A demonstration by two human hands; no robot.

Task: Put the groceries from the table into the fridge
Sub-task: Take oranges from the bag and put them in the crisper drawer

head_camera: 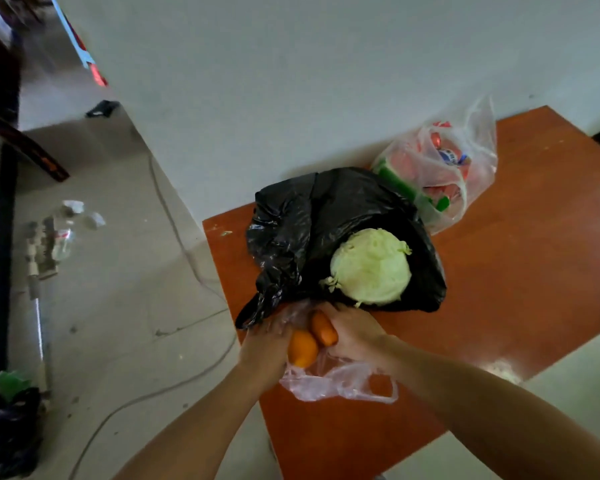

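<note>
At the near-left corner of the desk (534, 271), the left grip (265, 346) lies against the lower orange (302, 348) and the clear bag (343, 381); whether it clasps them I cannot tell. The right grip (355, 336) is clenched round the upper orange (323, 328). It seems best to peel the film fully clear, then lift both fruits together so neither rolls off the edge. Further right, a cabbage (371, 268) sits in the black bag (309, 216), with a second bag (444, 168) beyond. No fridge shows.
</note>
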